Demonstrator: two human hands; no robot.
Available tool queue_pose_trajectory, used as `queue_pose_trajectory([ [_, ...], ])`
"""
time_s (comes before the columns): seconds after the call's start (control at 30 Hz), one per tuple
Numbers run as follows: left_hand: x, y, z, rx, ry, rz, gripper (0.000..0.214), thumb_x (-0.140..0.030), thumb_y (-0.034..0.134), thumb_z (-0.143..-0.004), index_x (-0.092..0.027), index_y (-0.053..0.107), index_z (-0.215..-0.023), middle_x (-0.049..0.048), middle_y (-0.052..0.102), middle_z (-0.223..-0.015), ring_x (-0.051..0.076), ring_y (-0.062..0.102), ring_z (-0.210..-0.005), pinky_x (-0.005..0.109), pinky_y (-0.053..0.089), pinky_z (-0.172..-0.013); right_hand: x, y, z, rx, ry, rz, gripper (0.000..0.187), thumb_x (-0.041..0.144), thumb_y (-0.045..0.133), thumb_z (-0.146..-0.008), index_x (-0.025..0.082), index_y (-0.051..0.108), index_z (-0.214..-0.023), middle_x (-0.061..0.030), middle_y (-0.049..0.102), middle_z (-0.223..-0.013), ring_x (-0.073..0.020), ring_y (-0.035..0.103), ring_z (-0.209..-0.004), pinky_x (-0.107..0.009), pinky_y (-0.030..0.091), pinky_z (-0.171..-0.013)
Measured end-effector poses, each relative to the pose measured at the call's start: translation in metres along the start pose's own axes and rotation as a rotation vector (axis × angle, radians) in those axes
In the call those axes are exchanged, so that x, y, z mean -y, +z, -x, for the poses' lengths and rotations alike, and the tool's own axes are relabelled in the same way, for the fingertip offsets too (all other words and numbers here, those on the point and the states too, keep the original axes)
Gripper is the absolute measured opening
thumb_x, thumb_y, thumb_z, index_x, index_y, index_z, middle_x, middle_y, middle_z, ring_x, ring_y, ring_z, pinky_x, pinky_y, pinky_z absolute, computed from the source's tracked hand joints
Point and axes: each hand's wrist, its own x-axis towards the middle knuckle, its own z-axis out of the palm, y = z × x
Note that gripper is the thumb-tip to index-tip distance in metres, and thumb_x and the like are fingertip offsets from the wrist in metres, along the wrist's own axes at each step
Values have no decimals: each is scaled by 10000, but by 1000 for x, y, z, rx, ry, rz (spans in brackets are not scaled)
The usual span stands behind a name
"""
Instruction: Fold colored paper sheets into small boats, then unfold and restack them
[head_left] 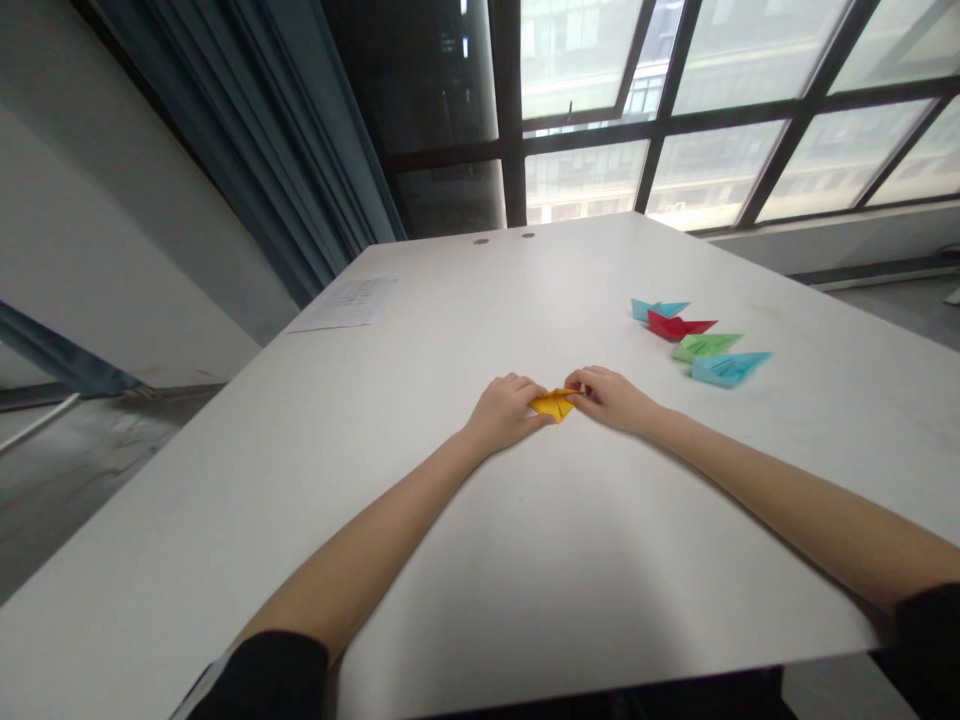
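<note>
Pinching folded yellow paper (556, 405) from either side, closed on it with left grip (505, 413) and right grip (611, 398). Beneath yellow paper: white worktop (450, 320). Right of yellow paper, beyond: four folded paper boats (703, 346). Left, beyond: printed sheet (345, 305). Farther beyond: blue curtain (277, 130), dark-framed window (658, 128).

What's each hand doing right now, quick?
Left hand: closed, pinching the left end of the yellow folded paper.
Right hand: closed, pinching the right end of that same paper.
</note>
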Motion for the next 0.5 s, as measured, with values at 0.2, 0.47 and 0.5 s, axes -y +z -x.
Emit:
queue_pose_trajectory([
  [0.2, 1, 0, 1, 17, 53, -44, 285, -409, 521, -800, -177, 596, -946, 63, 628, -924, 182, 547, -866, 312, 412, -748, 2, -9, 3, 70, -83, 5, 185, 296, 507, -807, 183, 556, -944, -61, 586, -813, -168, 543, -753, -284, 426, -680],
  [0.47, 0, 0, 0, 35, 108, 0, 243, -358, 483, -834, -180, 595, -955, 68, 622, -909, 167, 553, -862, 295, 424, -756, 1, -8, 3, 17, -184, 24, 151, 275, 527, -795, 200, 589, -912, -66, 623, -846, -194, 546, -835, -333, 429, -775],
  [0.5, -1, 0, 0, 34, 116, 14, 235, -349, 481, -836, -181, 594, -956, 68, 621, -916, 164, 553, -866, 292, 427, -763, 1, -8, 2, 13, -191, 22, 144, 272, 526, -796, 201, 589, -903, -65, 623, -845, -194, 546, -836, -333, 431, -773],
])
